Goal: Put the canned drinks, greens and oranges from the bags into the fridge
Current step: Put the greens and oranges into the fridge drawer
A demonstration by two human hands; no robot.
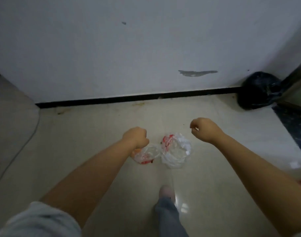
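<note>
Head view, looking down at pale floor tiles (98, 168). Left hand (135, 136), near frame centre, fingers curled into a fist gripping the top of a clear red-printed bag (146, 155); something orange shows through at the bag's 9 o'clock edge. A 2nd bag (176, 151), clear and white with red print, lies just beside it at 3 o'clock. Right hand (203, 129), at 2 o'clock from the bags, fingers curled; whether they hold anything, cannot tell. Black sack (257, 90) at 2 o'clock against the wall (112, 48).
</note>
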